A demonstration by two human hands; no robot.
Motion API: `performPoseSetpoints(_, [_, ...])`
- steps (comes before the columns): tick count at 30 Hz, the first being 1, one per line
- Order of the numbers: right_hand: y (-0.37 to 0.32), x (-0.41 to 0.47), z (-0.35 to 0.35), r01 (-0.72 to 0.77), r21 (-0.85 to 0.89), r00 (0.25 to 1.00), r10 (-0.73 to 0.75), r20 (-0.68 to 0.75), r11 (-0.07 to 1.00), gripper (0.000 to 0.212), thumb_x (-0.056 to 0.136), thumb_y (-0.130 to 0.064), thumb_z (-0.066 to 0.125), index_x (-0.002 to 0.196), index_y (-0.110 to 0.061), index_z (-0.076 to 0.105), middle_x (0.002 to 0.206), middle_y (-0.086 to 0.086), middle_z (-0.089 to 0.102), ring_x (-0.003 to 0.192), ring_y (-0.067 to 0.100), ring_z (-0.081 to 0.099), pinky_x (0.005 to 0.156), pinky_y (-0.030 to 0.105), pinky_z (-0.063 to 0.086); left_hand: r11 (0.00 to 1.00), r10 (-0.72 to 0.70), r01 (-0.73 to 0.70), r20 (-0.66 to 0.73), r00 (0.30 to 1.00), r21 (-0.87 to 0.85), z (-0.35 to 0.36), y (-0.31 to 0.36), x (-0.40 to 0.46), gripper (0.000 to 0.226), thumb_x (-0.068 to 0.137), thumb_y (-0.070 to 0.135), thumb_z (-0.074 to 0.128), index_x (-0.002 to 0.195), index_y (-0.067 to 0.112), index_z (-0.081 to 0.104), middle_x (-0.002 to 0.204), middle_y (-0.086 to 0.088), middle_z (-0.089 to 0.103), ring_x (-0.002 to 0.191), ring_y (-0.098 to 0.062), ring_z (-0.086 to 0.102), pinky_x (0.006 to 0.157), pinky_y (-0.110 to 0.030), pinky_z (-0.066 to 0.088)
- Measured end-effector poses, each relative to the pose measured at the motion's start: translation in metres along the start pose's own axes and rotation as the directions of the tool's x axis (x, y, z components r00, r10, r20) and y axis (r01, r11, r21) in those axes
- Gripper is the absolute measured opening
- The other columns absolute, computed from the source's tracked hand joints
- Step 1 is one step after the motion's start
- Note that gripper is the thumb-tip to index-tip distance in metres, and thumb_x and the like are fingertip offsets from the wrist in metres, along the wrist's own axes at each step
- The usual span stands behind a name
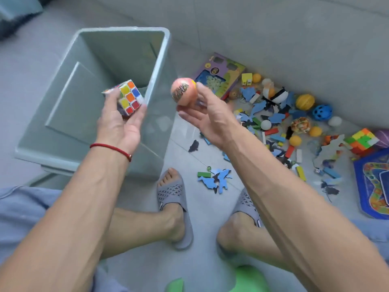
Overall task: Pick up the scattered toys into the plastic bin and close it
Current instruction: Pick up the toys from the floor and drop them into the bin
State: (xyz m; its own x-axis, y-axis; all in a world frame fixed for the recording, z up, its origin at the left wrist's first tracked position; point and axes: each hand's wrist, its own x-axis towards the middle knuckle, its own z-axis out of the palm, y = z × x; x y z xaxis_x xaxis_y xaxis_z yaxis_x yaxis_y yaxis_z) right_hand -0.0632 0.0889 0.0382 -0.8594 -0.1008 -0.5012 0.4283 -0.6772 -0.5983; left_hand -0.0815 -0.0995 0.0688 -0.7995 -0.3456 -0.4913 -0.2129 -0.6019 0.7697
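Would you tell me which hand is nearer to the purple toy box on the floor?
Right. The right hand holds a pink ball just beside the purple box; the left hand is over the bin.

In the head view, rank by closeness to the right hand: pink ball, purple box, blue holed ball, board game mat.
From the right hand:
1. Pink ball, at its fingertips.
2. Purple box, just behind.
3. Blue holed ball, farther right.
4. Board game mat, far right edge.

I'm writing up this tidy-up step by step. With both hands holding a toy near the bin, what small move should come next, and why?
Probably let the puzzle cube go: the left hand grips it right over the open plastic bin, so it should fall inside. The right hand holds the pink ball just outside the rim, so it must shift left first. Many toys remain on the floor.
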Motion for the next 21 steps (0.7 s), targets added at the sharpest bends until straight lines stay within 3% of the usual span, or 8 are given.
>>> performPoseSetpoints(3, [-0.007,0.004,0.041,0.014,-0.01,0.999,-0.014,0.045,1.0,0.03,0.098,-0.019,0.061,0.114,0.006,0.059,0.103,0.021,0.063,0.097,0.035,0.07,0.092,0.044,0.058,1.0,0.028,-0.027,-0.057,0.998,0.008,-0.011,0.012,0.001,0.026,0.091,0.014,0.062,0.114,0.004,0.059,0.124,-0.022,0.057,0.102,-0.031,0.069,0.076,-0.036,0.062])
performPoseSetpoints(6, [-0.018,0.004,0.038,0.035,-0.292,0.999,-0.037,-0.001,0.956,0.028,0.094,-0.01,0.062,0.115,0.009,0.062,0.108,0.022,0.063,0.095,0.034,0.074,0.083,0.043,0.062,0.99,0.066,-0.059,-0.055,0.996,0.129,-0.009,0.008,-0.007,0.017,0.091,0.007,0.053,0.106,0.001,0.054,0.119,-0.02,0.052,0.098,-0.032,0.066,0.071,-0.034,0.062])
performPoseSetpoints(8, [-0.034,0.001,0.018,0.072,-0.585,0.995,-0.097,-0.011,0.808,0.026,0.094,-0.011,0.062,0.115,0.005,0.066,0.105,0.019,0.065,0.085,0.027,0.072,0.083,0.044,0.061,0.962,0.11,-0.108,0.006,0.994,0.253,0.0,0.005,-0.011,0.016,0.089,0.002,0.05,0.104,0.007,0.051,0.107,-0.015,0.05,0.09,-0.032,0.063,0.069,-0.035,0.062])
performPoseSetpoints(10, [-0.063,-0.005,-0.014,0.067,-0.828,0.99,-0.143,-0.016,0.557,0.023,0.096,-0.014,0.059,0.112,-0.001,0.069,0.108,0.017,0.069,0.085,0.024,0.072,0.083,0.044,0.062,0.897,0.085,-0.124,0.11,0.99,0.423,0.015,0.003,-0.015,0.024,0.088,0.002,0.05,0.109,0.011,0.054,0.1,-0.01,0.051,0.084,-0.029,0.061,0.07,-0.037,0.063])
performPoseSetpoints(13, [-0.123,-0.021,-0.071,-0.059,-0.997,0.994,-0.09,-0.054,-0.055,0.024,0.097,-0.024,0.056,0.113,-0.011,0.069,0.109,0.009,0.071,0.093,0.023,0.072,0.082,0.041,0.062,0.665,-0.069,-0.127,0.23,0.971,0.736,0.038,0.002,-0.018,0.015,0.088,0.007,0.052,0.098,0.014,0.059,0.1,-0.008,0.057,0.087,-0.028,0.064,0.066,-0.036,0.062])
performPoseSetpoints(15, [-0.157,-0.031,-0.11,-0.204,-0.922,0.978,-0.037,-0.203,-0.329,0.023,0.097,-0.024,0.055,0.111,-0.011,0.068,0.106,0.011,0.07,0.092,0.025,0.07,0.08,0.041,0.061,0.432,-0.19,-0.192,0.297,0.936,0.881,0.052,0.001,-0.013,0.015,0.086,0.013,0.054,0.099,0.016,0.061,0.102,-0.009,0.058,0.084,-0.026,0.063,0.066,-0.037,0.061])
performPoseSetpoints(18, [-0.182,-0.038,-0.165,-0.368,-0.801,0.921,-0.067,-0.384,-0.472,0.025,0.09,-0.03,0.06,0.101,-0.01,0.07,0.094,0.013,0.071,0.081,0.027,0.069,0.065,0.035,0.058,0.123,-0.331,-0.366,0.386,0.861,0.923,0.076,-0.005,-0.002,0.029,0.084,0.021,0.059,0.112,0.016,0.062,0.1,-0.008,0.058,0.083,-0.025,0.058,0.074,-0.041,0.06])
performPoseSetpoints(21, [-0.172,-0.029,-0.211,-0.388,-0.754,0.917,-0.141,-0.373,-0.53,0.031,0.081,-0.036,0.062,0.099,-0.012,0.072,0.099,0.015,0.072,0.085,0.032,0.066,0.076,0.037,0.056,-0.016,-0.374,-0.523,0.48,0.794,0.852,0.11,-0.027,0.005,0.023,0.09,0.022,0.062,0.113,0.018,0.063,0.103,-0.005,0.062,0.09,-0.021,0.063,0.079,-0.043,0.06])
